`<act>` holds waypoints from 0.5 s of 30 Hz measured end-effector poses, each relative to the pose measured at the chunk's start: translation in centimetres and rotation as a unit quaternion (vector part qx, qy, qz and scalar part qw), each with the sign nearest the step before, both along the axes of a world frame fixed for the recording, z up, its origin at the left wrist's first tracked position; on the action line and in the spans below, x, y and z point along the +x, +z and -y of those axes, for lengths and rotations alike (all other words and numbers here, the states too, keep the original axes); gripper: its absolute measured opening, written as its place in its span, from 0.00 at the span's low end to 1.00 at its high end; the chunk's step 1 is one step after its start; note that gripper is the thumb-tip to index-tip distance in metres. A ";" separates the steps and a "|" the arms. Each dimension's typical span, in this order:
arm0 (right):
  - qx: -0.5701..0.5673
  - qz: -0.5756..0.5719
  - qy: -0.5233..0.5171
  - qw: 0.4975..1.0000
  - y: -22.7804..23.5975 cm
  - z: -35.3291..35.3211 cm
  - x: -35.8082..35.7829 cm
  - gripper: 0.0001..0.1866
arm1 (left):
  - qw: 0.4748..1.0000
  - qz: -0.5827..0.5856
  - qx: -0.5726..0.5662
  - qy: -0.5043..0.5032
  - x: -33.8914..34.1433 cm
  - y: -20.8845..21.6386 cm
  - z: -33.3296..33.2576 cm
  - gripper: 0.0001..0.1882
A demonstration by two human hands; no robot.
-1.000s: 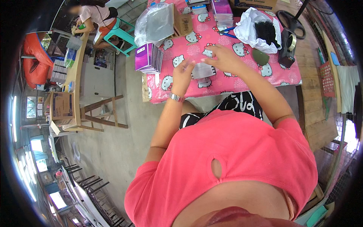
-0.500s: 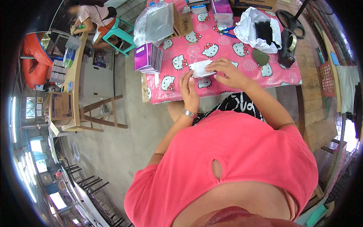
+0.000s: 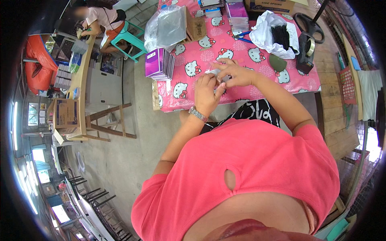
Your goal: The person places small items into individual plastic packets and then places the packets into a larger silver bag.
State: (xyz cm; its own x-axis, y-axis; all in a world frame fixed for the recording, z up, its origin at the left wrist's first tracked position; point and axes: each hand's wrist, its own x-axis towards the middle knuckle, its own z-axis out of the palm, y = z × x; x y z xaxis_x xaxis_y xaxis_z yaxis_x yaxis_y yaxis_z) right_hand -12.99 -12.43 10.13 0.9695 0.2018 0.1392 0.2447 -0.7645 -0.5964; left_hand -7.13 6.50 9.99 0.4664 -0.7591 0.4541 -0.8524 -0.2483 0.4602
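Both my hands meet over the near part of a table with a pink character-print cover (image 3: 189, 103). Between them is a small white stack (image 3: 214, 72), mostly hidden by my fingers, with a shiny clear part that looks like plastic wrap. My left hand (image 3: 207, 93), a silver watch at its wrist, is closed on the near left side of the stack. Curled over the far and right side, my right hand (image 3: 238, 75) is also closed on it, its fingertips near my left thumb.
Purple spiral notebooks (image 3: 159, 66) and clear plastic sheets (image 3: 173, 32) lie at left. On the right are blue-handled pliers (image 3: 242, 36), black spirals (image 3: 280, 37) in white wrapping, a dark green piece (image 3: 277, 63) and a tape dispenser (image 3: 305, 54). A co-worker sits by a green stool (image 3: 129, 40).
My hands have closed in around the white stack, covering most of its white top. My left hand has turned inward and my right hand has come over the stack.
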 end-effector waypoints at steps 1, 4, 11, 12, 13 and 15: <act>-0.002 -0.042 0.010 0.999 0.4 0.6 0.6 0.20 | 1.000 0.001 0.000 -0.001 -0.2 0.0 0.1 0.20; 0.276 0.064 -0.062 0.957 0.5 5.5 0.5 0.14 | 1.000 0.017 0.010 0.010 -1.5 0.0 0.6 0.23; -0.118 0.144 -0.743 0.643 -4.9 23.8 -14.1 0.18 | 0.996 0.048 0.064 0.042 -2.9 -0.5 1.2 0.32; -0.148 0.036 -0.767 0.623 -5.7 25.1 -16.4 0.19 | 0.996 0.047 0.061 0.037 -3.3 -0.3 1.6 0.32; -0.149 0.034 -0.768 0.621 -6.6 25.9 -17.7 0.19 | 0.993 0.074 0.079 0.045 -3.9 0.3 1.8 0.31; 0.066 -0.005 -0.751 0.657 -8.0 26.9 -19.5 0.16 | 0.989 0.103 0.095 0.046 -4.4 0.5 2.4 0.31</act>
